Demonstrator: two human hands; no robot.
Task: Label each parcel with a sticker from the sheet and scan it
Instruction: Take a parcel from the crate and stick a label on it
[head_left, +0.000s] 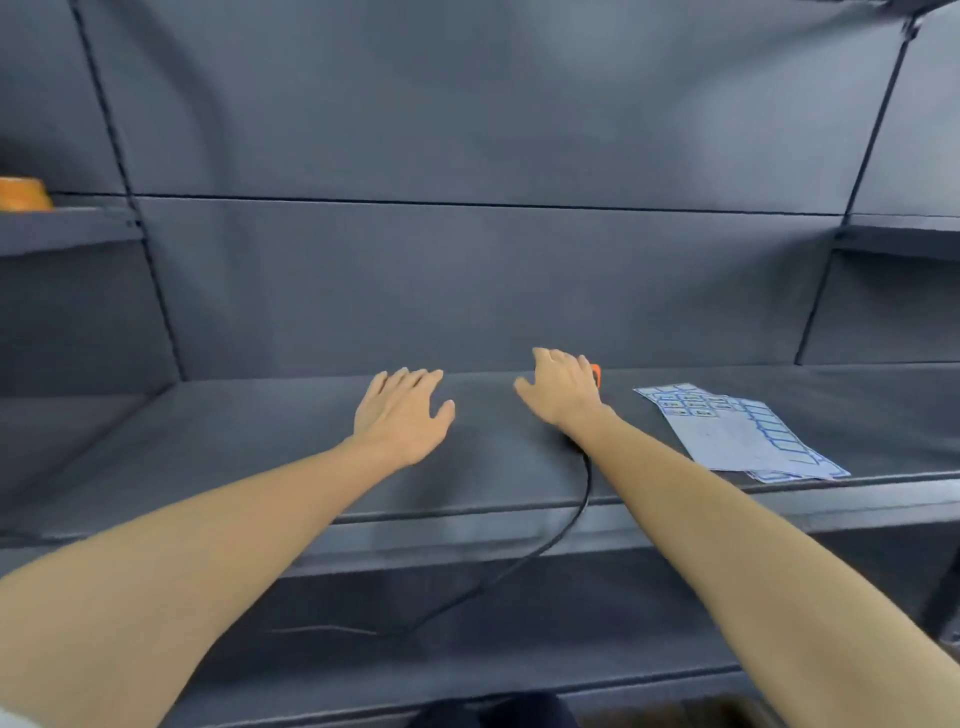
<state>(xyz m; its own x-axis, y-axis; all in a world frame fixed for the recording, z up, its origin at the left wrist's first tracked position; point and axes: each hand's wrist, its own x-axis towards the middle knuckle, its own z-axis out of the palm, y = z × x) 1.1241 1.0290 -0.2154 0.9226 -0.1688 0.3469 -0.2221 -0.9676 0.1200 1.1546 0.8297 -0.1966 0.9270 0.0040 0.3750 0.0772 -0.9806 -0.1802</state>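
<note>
Dark grey shelf (260, 441), left hand (402, 415) flat with fingers spread, right hand (561, 392) covering an orange-tipped scanner (596, 374), grip unclear, black cable (550, 545), sticker sheets (737, 431) just right.

— Anything you can read from where you stand?

— Not a word. The pale sheets of blue-bordered stickers (737, 434) on your dark grey shelf (260, 441) carry small dark marks on the far labels, but they're too blurred to make out.

— Brands, numbers, signs elsewhere?

— None legible anywhere.
</note>
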